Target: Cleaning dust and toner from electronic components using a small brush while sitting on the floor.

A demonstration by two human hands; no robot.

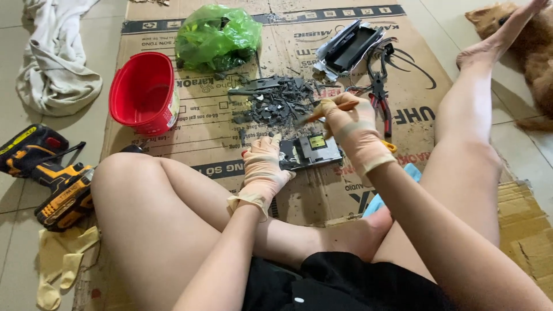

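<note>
On flattened cardboard (pixel 213 138) between the legs, a small dark circuit module (pixel 311 151) is pinned flat by the gloved left hand (pixel 262 170) — fingers spread, nothing gripped. An orange-handled tool (pixel 331 109) is clenched in the gloved right hand (pixel 351 129), tip just above the module. Nearby — black scrap pile (pixel 271 103), red bucket (pixel 144 92), pliers (pixel 380 98).

Pale tiled floor (pixel 8 69) in even daylight, flattened cardboard sheet (pixel 201 132) spread over it, crumpled white cloth (pixel 55 63) at upper left, tan furry animal (pixel 533 46) lying at upper right, torn cardboard edge (pixel 527 230) at right
</note>
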